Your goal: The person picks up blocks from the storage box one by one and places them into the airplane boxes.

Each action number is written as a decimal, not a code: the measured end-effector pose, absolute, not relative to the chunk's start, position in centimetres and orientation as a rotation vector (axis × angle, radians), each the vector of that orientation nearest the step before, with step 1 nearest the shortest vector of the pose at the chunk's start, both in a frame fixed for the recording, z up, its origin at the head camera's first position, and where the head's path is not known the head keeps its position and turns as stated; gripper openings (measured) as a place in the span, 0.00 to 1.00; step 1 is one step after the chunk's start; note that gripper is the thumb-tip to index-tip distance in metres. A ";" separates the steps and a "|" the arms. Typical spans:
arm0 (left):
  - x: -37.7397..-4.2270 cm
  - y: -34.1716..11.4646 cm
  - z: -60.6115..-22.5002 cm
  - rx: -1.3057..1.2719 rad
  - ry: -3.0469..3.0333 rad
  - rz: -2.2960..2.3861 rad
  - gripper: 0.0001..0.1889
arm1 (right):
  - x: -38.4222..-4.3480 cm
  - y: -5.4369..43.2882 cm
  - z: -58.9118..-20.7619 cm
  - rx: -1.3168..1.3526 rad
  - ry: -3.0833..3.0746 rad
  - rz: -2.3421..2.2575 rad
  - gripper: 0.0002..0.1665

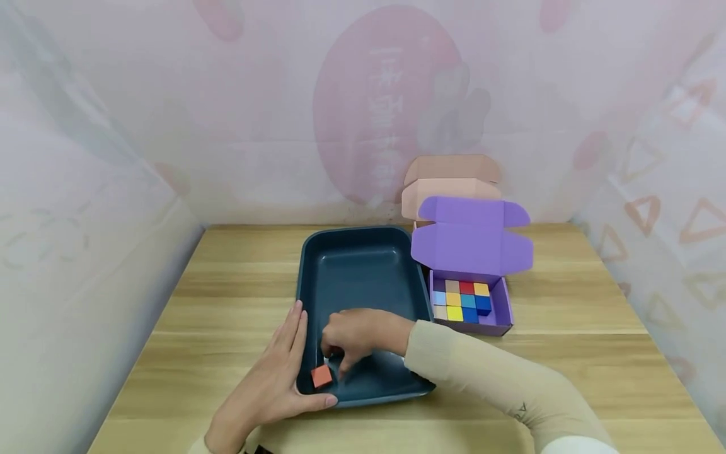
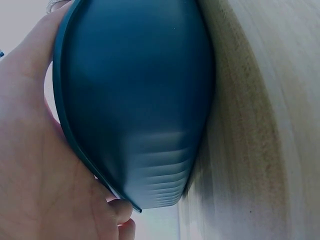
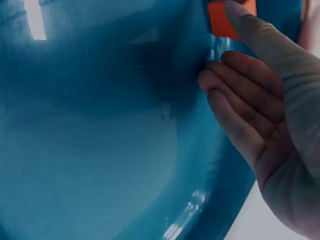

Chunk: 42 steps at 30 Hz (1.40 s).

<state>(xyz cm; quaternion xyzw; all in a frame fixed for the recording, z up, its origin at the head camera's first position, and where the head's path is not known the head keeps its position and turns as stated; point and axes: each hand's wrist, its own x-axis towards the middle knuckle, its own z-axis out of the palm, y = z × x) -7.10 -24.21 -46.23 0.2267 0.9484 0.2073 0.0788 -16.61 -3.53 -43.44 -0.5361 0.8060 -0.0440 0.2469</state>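
A dark blue tray (image 1: 363, 277) lies lengthwise on the wooden table. My left hand (image 1: 272, 372) rests at its near left corner, fingers straight along the left rim and thumb along the near rim. The left wrist view shows the palm beside the tray's outer wall (image 2: 135, 85). Inside the tray, toward that corner, sits an orange cube (image 1: 321, 376). My right hand (image 1: 354, 334) reaches down into the tray just right of the cube, fingers bent and thumb apart. In the right wrist view the thumb overlaps the cube (image 3: 222, 20), and no object shows between the fingers.
Right of the tray stands a purple box (image 1: 499, 328) with its lid (image 1: 471, 233) raised, holding several coloured cubes (image 1: 462, 299) in rows. A peach box lid (image 1: 452, 169) stands upright behind it. Pale printed cloth walls (image 1: 255, 126) border the table's back and sides.
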 end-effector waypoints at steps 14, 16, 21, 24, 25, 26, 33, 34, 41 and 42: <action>-7.3 -24.2 -46.2 0.695 2.831 0.613 0.76 | -16.2 -4.4 -43.3 -1.494 2.211 -0.111 0.13; -7.3 -24.2 -46.2 0.685 2.827 0.603 0.76 | -16.4 -3.8 -42.9 -1.495 2.245 -0.110 0.14; -7.4 -24.0 -46.2 0.676 2.825 0.585 0.76 | -16.7 -1.5 -41.5 -1.480 2.322 -0.181 0.15; -7.4 -24.0 -46.3 0.672 2.822 0.587 0.76 | -16.8 0.2 -40.6 -1.443 2.354 -0.256 0.17; -7.4 -24.0 -46.3 0.667 2.824 0.588 0.76 | -16.8 0.7 -40.4 -1.427 2.365 -0.279 0.18; -7.4 -24.0 -46.3 0.658 2.825 0.591 0.76 | -16.8 1.3 -40.1 -1.411 2.377 -0.301 0.18; -7.5 -24.1 -46.3 0.629 2.829 0.605 0.78 | -16.0 5.4 -38.5 -1.283 2.483 -0.427 0.18; -7.5 -24.1 -46.2 0.633 2.834 0.606 0.78 | -15.8 6.0 -38.4 -1.260 2.497 -0.458 0.18; -7.5 -24.2 -46.0 0.637 2.834 0.598 0.78 | -14.1 10.7 -38.0 -1.160 2.645 -0.621 0.16; -7.5 -24.3 -46.0 0.646 2.838 0.599 0.78 | -13.8 11.4 -37.9 -1.147 2.674 -0.635 0.16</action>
